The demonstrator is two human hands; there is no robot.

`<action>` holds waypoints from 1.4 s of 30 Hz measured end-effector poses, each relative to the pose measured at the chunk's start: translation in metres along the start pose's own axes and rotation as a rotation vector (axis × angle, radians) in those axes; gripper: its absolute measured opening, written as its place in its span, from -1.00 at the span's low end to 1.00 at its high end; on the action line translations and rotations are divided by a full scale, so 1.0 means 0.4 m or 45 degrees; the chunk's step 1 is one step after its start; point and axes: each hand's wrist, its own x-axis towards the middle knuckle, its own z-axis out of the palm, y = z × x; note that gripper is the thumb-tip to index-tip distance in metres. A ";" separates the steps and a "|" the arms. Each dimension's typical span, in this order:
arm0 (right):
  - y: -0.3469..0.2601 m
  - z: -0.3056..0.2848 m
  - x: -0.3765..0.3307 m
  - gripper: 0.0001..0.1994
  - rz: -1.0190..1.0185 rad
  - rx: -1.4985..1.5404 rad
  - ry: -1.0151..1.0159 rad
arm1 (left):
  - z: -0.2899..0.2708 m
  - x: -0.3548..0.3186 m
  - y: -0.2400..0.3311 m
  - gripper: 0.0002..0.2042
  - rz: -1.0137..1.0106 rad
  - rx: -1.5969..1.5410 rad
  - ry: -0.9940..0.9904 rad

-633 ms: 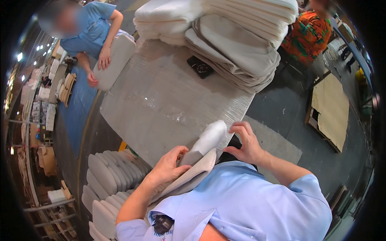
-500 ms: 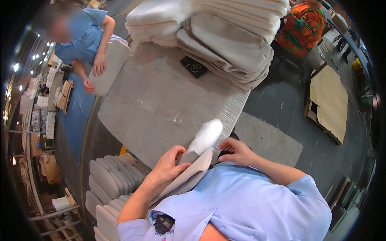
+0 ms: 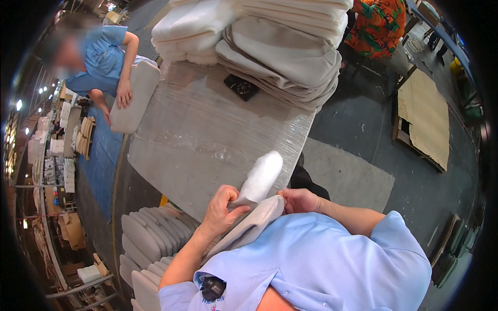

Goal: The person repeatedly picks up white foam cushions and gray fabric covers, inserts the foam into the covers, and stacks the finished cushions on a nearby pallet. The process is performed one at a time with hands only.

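Close against my body is a grey fabric cushion cover, with a soft white padding piece sticking out of its opening over the table edge. My left hand is closed on the cover's edge, thumb and fingers pinching the fabric beside the padding. At the cover's far corner, my right hand pinches the fabric with thumb and fingertips. How far the padding reaches inside the cover is hidden.
The plastic-wrapped table bears grey covers, white padding sheets and a black flat object. Grey cushions are stacked at my left. Across the table, a co-worker in blue handles a grey cushion. Cardboard lies at right.
My right hand has come in to the cover's corner and closed on it; before, its fingers were apart just beyond it. The co-worker's cushion has shifted slightly nearer.
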 end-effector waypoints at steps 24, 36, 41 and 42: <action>0.024 0.186 -0.009 -0.78 -1.007 -2.238 0.491 | -0.001 0.026 -0.001 -0.58 0.043 -0.326 -0.052; 0.030 0.177 -0.011 -0.79 -0.797 -1.879 0.190 | 0.020 0.011 0.022 -0.55 -0.199 -0.936 -0.076; 0.012 0.178 -0.012 -0.77 -0.701 -1.972 0.114 | 0.011 0.012 0.013 -0.57 -0.164 -1.014 -0.071; 0.010 0.180 -0.012 -0.77 -0.689 -2.006 0.106 | 0.008 0.011 0.004 -0.60 -0.138 -0.970 -0.102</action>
